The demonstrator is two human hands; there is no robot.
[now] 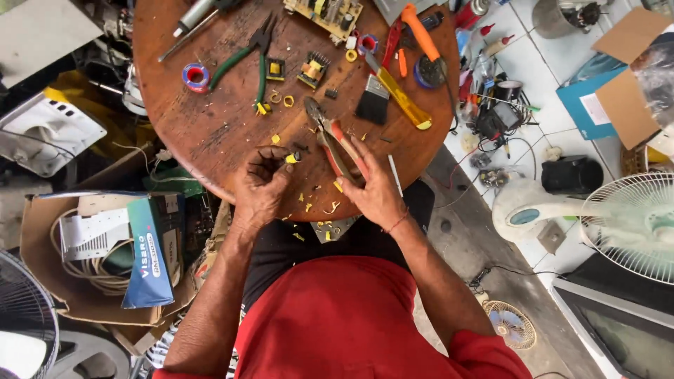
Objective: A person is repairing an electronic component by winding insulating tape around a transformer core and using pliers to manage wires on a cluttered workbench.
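From my remote seat, the single head-worn camera looks almost straight down, close over the wearer's red shirt [351, 316] and the round wooden table [210, 133], with cluttered floor on both sides.

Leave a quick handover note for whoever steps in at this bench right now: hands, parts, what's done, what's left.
Left hand: pinching a small yellow-and-black component over the round wooden table.
Right hand: grip closed on red-handled pliers, jaws pointing away, near the part but not on it.
Done: yellow scraps litter the near edge.
Left: two small yellow transformers and a circuit board sit farther back.
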